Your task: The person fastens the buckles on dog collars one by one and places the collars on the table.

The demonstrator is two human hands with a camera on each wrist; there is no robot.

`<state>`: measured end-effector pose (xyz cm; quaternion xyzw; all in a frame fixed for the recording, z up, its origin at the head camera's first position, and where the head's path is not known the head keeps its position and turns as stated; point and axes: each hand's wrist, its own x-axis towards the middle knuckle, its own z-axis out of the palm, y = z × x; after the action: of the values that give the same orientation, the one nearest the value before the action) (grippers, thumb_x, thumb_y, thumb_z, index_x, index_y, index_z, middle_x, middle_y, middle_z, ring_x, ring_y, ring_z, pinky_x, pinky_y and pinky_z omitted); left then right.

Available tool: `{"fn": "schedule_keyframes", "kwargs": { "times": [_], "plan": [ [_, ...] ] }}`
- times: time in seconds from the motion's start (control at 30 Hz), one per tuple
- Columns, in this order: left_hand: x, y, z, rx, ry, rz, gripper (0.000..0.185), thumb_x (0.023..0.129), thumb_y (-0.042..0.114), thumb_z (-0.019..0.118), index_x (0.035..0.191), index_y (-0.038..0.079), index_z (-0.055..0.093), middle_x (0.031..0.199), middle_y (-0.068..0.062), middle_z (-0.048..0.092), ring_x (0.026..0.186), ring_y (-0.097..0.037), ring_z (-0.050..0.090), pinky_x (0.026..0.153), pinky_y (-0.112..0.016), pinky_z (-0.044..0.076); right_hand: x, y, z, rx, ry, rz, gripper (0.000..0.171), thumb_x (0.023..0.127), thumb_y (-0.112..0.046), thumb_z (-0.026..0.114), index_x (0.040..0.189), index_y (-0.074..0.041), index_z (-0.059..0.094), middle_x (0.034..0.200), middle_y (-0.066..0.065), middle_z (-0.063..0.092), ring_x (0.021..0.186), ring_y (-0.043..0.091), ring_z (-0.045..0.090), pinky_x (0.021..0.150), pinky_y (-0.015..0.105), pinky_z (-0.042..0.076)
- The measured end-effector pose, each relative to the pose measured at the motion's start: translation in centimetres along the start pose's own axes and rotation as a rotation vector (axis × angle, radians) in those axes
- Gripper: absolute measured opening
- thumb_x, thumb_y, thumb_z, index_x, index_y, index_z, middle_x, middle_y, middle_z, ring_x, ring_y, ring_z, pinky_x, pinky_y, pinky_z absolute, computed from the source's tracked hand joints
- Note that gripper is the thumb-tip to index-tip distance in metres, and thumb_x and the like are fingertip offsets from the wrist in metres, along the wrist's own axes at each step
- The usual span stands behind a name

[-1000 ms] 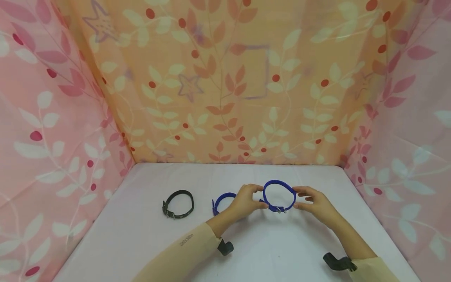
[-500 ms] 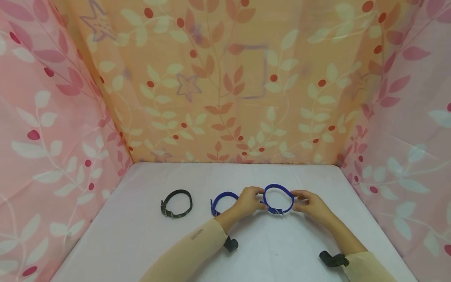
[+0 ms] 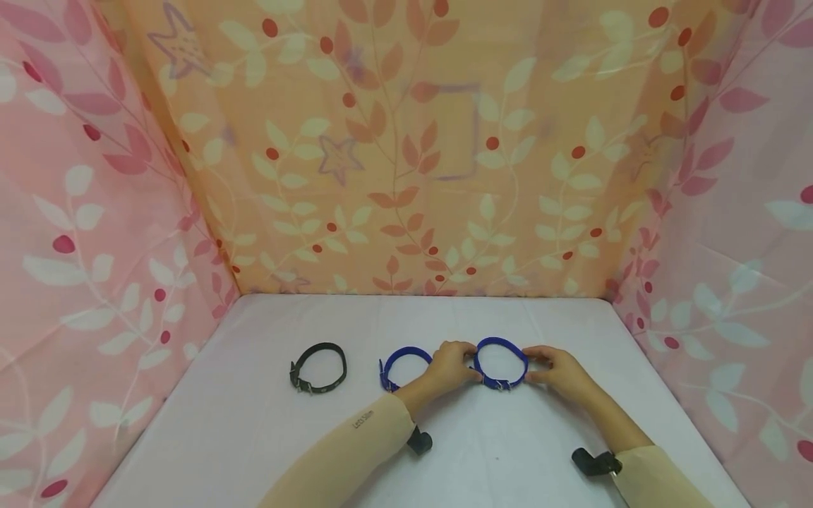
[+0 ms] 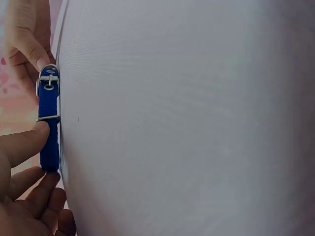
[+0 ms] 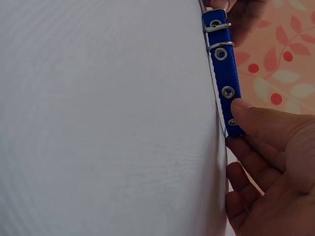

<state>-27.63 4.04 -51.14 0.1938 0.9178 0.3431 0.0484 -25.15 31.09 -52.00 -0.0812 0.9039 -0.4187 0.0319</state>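
A blue buckled collar (image 3: pixel 499 340), looped into a ring, is between my two hands at the right of the table's middle. My left hand (image 3: pixel 449 368) pinches its left side, the thumb by a metal keeper in the left wrist view, where the blue strap (image 4: pixel 48 105) stands on edge close over the white surface. On the other side my right hand (image 3: pixel 560 372) grips the strap (image 5: pixel 226 73) near its eyelets, thumb on the outer face, fingers at the lower edge. A second blue collar (image 3: pixel 406 350) lies just left, partly hidden by my left hand and forearm.
Further left, a black buckled collar (image 3: pixel 327 346) lies looped on the white table (image 3: pixel 209 437). Leaf-patterned cloth walls (image 3: pixel 406 233) close off the back and both sides. Dark curved pieces (image 3: pixel 594 463) stick out from both wrists.
Both hands have lowered the blue collar and brought it slightly left, toward the table. The hold on each side stays the same. The other blue collar and the black one have not moved.
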Motion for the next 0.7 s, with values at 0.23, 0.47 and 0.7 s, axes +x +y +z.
{"fn": "schedule_keyframes", "kwargs": {
  "times": [0.23, 0.47, 0.7],
  "plan": [
    [0.10, 0.01, 0.08, -0.006, -0.027, -0.025, 0.057, 0.080, 0.024, 0.090, 0.132, 0.012, 0.069, 0.129, 0.001, 0.071, 0.126, -0.021, 0.059, 0.110, -0.044, 0.043, 0.00, 0.54, 0.01, -0.005, -0.027, 0.021, 0.055, 0.088, -0.022, 0.082, 0.137, -0.005, 0.062, 0.139, 0.019, 0.062, 0.138, 0.044, 0.047, 0.115, 0.066, 0.031],
    [0.40, 0.04, 0.05, -0.037, -0.054, -0.028, 0.057, 0.082, 0.025, 0.089, 0.133, 0.013, 0.068, 0.132, 0.002, 0.069, 0.130, -0.020, 0.057, 0.112, -0.040, 0.043, 0.02, 0.50, -0.29, 0.006, -0.018, 0.042, 0.056, 0.087, -0.023, 0.083, 0.136, -0.007, 0.063, 0.139, 0.018, 0.063, 0.140, 0.043, 0.046, 0.117, 0.064, 0.029],
    [0.19, 0.16, -0.19, -0.027, -0.048, -0.052, 0.058, 0.080, 0.025, 0.090, 0.132, 0.012, 0.068, 0.131, 0.001, 0.070, 0.129, -0.021, 0.058, 0.112, -0.040, 0.044, 0.29, 0.49, -0.28, 0.039, -0.041, 0.055, 0.055, 0.087, -0.025, 0.084, 0.135, -0.008, 0.063, 0.139, 0.016, 0.063, 0.140, 0.041, 0.046, 0.118, 0.063, 0.028]
  ]
}}
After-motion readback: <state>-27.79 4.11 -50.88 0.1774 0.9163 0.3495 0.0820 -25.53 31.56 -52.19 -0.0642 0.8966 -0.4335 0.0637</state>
